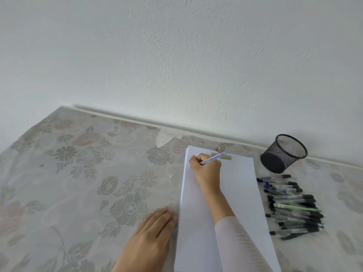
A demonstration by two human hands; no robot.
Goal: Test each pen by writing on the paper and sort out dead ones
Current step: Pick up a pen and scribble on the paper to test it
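White textured wall (pixel 176 55) fills the upper half of the frame, and below it lies a surface (pixel 78 173) covered in pale cloth with a grey and pink flower pattern. Right of centre, a long sheet of white paper (pixel 241 183) sits under a silver metal clip (pixel 222 147) at its far end. The right hand (pixel 207 169), in a pale pink sleeve (pixel 235 244), has its grip pinched round a blue translucent pen (pixel 214 158) whose tip meets the paper near its upper left corner. The left hand (pixel 155 232) lies flat at lower centre, fingers straight and together, fingertips at the paper's left edge. Right of the paper lies a heap of black-capped clear pens (pixel 292 209), one of them green (pixel 294 207). Above the heap is a black wire-mesh pen cup (pixel 282 154).
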